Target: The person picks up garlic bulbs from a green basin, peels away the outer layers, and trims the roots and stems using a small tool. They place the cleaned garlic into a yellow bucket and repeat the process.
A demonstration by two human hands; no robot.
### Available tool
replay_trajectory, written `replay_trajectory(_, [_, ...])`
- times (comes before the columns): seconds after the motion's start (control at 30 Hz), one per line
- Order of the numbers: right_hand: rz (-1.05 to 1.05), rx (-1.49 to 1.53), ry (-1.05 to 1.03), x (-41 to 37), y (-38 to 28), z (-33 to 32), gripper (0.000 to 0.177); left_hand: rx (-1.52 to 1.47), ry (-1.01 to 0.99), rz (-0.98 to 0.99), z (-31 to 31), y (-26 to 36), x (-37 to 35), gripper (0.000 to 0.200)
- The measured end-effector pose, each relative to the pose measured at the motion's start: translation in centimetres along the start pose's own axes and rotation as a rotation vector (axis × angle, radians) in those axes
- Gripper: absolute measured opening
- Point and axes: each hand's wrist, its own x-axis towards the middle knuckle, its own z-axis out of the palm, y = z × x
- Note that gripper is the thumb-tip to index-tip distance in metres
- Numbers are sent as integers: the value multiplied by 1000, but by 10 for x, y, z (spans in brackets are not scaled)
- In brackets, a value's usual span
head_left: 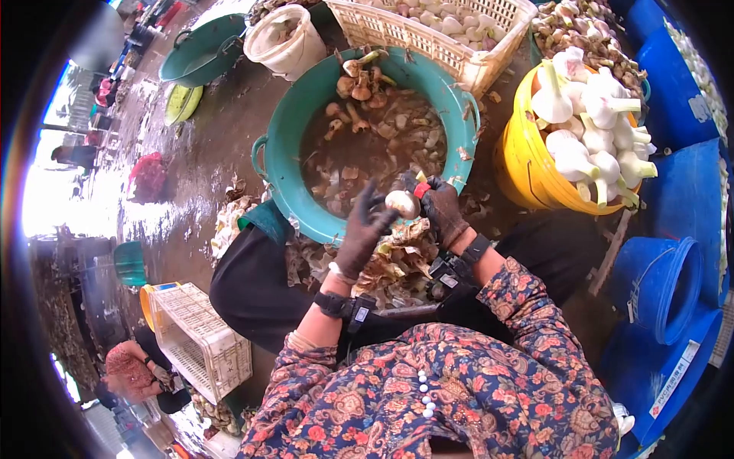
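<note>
A pale garlic bulb (403, 203) is between my two dark-gloved hands, above the near rim of a round green tub (284, 191). My right hand (443, 210) is closed at the bulb's right side, with a small red band or object at its fingers that I cannot identify. My left hand (362, 236) has its fingers apart on the bulb's left, the thumb close to its underside. Murky water and loose skins fill the tub. Several brownish unpeeled garlic bulbs (359, 90) lie at its far side. Peeled-off skins (394, 264) are heaped below my hands.
A yellow bucket (527, 164) piled with white garlic stands on the right, above a blue bucket (657, 287). Beyond the tub are a cream crate (413, 42) of garlic, a white bucket (284, 46) and another green tub (202, 57). Another person (134, 371) sits at lower left by a crate (199, 336).
</note>
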Motion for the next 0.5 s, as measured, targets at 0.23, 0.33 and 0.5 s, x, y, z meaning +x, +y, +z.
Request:
replay_trajectory(0.23, [-159, -560, -223, 3, 5, -11, 36, 492, -103, 292, 5, -8, 7, 75])
replay_trajectory(0.33, [-253, -770, -303, 2, -3, -9, 35, 291, -70, 291, 5, -6, 5, 77])
replay_trajectory(0.5, [-199, -741, -411, -14, -24, -2, 30, -262, -154, -75, -8, -6, 10, 73])
